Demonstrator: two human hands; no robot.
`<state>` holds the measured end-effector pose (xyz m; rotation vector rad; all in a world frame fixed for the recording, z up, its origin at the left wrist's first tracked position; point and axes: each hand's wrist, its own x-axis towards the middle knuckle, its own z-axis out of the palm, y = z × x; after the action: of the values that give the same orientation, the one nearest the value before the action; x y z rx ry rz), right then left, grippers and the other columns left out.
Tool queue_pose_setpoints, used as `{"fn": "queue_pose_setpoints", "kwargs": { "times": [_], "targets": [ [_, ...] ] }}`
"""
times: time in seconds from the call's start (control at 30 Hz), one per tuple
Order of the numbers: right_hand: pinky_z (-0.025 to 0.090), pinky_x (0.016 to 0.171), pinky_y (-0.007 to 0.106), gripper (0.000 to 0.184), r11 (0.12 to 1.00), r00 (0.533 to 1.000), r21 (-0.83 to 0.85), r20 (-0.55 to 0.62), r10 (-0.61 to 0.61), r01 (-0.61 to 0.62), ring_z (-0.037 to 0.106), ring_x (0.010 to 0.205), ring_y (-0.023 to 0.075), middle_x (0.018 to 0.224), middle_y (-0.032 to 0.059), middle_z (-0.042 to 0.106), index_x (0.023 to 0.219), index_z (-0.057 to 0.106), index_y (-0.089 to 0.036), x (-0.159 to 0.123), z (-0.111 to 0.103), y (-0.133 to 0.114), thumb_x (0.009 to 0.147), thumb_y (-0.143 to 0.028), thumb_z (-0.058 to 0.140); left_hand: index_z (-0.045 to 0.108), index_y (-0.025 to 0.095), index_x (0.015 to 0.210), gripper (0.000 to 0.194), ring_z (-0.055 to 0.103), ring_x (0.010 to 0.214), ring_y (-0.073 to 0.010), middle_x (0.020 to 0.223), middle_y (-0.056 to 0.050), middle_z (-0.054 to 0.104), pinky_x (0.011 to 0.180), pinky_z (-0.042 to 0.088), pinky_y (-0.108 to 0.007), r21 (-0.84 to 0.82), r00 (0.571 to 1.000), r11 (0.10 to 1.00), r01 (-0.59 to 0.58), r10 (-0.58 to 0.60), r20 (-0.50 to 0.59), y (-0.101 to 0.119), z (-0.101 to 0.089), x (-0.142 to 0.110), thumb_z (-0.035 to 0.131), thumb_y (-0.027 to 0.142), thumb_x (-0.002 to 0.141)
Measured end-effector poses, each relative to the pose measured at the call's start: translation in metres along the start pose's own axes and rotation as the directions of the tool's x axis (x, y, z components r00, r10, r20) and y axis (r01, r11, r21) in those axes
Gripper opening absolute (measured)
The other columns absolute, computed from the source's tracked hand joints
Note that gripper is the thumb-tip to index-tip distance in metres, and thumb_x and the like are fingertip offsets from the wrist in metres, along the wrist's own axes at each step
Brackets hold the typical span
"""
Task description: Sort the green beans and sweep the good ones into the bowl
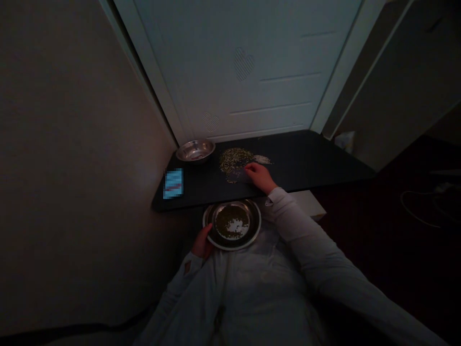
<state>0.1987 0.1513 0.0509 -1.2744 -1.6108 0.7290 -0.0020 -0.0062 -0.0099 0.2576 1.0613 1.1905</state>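
Bowl (255,217) of green grains (224,222) sits below the desk (298,161), left hand (201,243) clasping its rim. Right hand (261,178), fingertips together, nears the pile (236,156); any hold is unclear. One-sided support risks tipping and spillage.

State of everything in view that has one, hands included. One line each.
left hand: gripping lower bowl's rim
right hand: fingertips bunched at mottled pile's edge; grip contents unclear
lower bowl: upright, green grains inside
upper bowl: upright on table; contents unclear
mottled pile: loose, spread on table
pale pile: loose, smaller
door: looks shut
blue item: on table, pixelated
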Motion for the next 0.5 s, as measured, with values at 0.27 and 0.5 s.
{"fn": "queue_pose_setpoints", "kwargs": {
  "times": [0.27, 0.5],
  "targets": [
    [0.037, 0.063, 0.024, 0.017, 0.999, 1.000, 0.041, 0.002, 0.010, -0.010, 0.049, 0.063, 0.0106, 0.067, -0.0001, 0.056, 0.076, 0.057, -0.014, -0.0021, -0.0016, -0.0018, 0.066, -0.023, 0.046, 0.064, 0.016, 0.072, 0.014, 0.047, 0.109, -0.0244, 0.082, -0.006, 0.069, 0.095, 0.035, -0.034, 0.021, 1.000, 1.000, 0.001, -0.001, 0.009, -0.0002, 0.0000, 0.0008, 0.057, 0.026, 0.066],
    [0.037, 0.064, 0.024, 0.015, 0.999, 0.997, 0.047, 0.076, 0.002, -0.005, 0.049, 0.063, 0.0104, 0.067, -0.0007, 0.056, 0.073, 0.057, -0.014, -0.0021, -0.0013, -0.0016, 0.066, -0.024, 0.047, 0.064, 0.016, 0.071, 0.012, 0.047, 0.110, -0.0215, 0.078, -0.004, 0.070, 0.095, 0.035, -0.031, -0.007, 1.000, 1.000, 0.004, -0.005, -0.017, -0.0007, -0.0018, 0.0024, 0.055, 0.023, 0.068]
  ]
}}
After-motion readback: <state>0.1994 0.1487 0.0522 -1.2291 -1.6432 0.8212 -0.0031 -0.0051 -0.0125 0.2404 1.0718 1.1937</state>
